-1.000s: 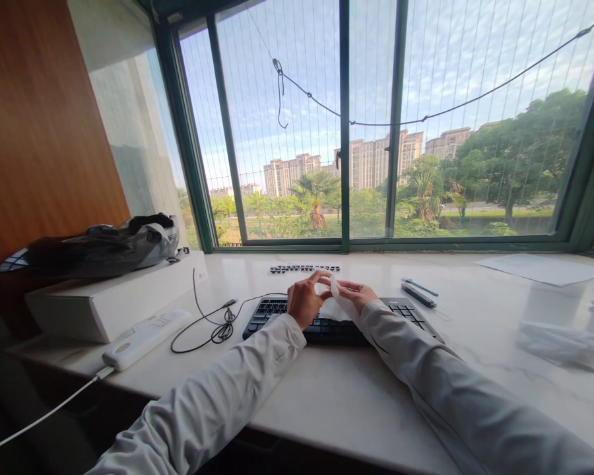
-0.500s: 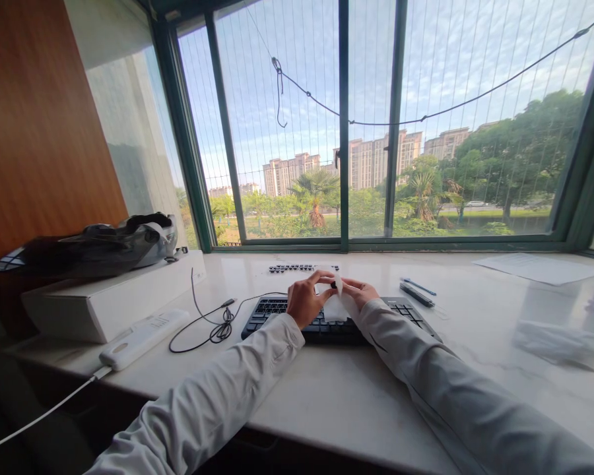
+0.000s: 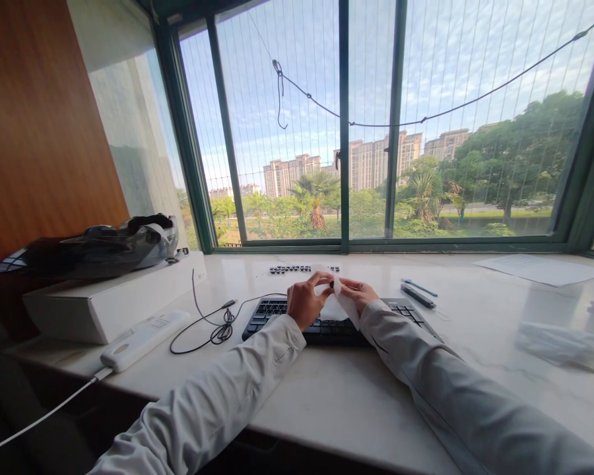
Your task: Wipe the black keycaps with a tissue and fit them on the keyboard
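Between the fingertips of my left hand (image 3: 304, 301) is a small black keycap (image 3: 332, 284). My right hand (image 3: 359, 294) pinches a thin white wipe (image 3: 337, 307) that hangs down and presses against the keycap. Both hands are closed and held close together over a black keyboard (image 3: 272, 310), whose middle they partly hide. Behind the hands, a row of loose keycaps (image 3: 290, 269) lies on the white tabletop; the hands and wipe cover part of that row.
A coiled black cable (image 3: 221, 332) lies left of the keyboard. Farther left are a white power strip (image 3: 146, 340) and a white box (image 3: 113, 297) bearing a dark visor-like object (image 3: 99, 247). To the right lie a dark slim tool (image 3: 418, 295), a blue stick (image 3: 420, 287), paper (image 3: 539, 267) and clear plastic (image 3: 564, 343).
The wipe has shifted slightly around the keycap, and my right hand's fingers have moved a little. My left hand stays nearly in place.
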`<state>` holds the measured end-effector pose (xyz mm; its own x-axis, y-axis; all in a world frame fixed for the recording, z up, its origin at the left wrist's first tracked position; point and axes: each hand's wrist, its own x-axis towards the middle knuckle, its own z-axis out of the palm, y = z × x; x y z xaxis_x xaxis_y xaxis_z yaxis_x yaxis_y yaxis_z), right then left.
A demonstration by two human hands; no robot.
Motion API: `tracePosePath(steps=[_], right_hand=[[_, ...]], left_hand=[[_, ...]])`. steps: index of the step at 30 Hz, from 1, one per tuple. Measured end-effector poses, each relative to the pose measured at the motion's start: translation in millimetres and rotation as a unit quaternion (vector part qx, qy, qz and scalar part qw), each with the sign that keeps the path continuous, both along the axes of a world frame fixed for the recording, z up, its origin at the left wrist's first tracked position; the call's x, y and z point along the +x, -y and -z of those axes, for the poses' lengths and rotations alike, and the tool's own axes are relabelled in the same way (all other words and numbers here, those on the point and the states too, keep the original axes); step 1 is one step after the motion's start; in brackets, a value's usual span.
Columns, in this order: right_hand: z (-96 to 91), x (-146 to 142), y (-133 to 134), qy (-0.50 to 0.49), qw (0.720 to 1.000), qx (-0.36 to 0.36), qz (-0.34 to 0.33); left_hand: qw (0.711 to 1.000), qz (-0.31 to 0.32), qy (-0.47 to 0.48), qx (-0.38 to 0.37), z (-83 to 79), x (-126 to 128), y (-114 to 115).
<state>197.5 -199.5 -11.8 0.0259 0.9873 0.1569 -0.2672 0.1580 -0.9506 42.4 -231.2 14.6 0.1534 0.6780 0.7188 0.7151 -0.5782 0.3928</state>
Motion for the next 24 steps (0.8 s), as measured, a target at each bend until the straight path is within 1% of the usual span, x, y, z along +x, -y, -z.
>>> tracePosePath(steps=[4, 9, 14, 16, 18, 20, 24], right_hand=[[-1.1, 2.7, 1.5, 0.01, 0.999, -0.009, 0.029], [-3.5, 4.4, 5.9, 0.028, 0.998, 0.014, 0.056], [-4.2, 2.1, 6.3, 0.018, 0.997, 0.027, 0.076], [-3.5, 1.5, 3.6, 0.015, 0.995, 0.011, 0.102], [-2.6, 1.1, 0.5, 0.017, 0.992, -0.019, 0.12], [-1.5, 0.6, -1.2, 0.013, 0.994, -0.035, 0.107], [0.7, -1.1, 0.0, -0.014, 0.999, -0.016, 0.032]], left_hand=[[1.0, -0.008, -0.006, 0.007, 0.1, -1.2, -0.6], [1.0, -0.009, -0.007, 0.0, -1.7, -1.3, -0.3], [1.0, -0.012, -0.017, 0.003, -2.4, -1.2, 0.0], [1.0, -0.014, -0.016, 0.008, -2.4, -1.8, -0.7], [1.0, -0.017, -0.012, 0.013, -2.6, -2.8, -1.7], [1.0, -0.023, -0.01, 0.016, -3.0, -3.6, -2.4], [0.999, -0.033, -0.014, 0.014, -4.3, -4.0, -1.3]])
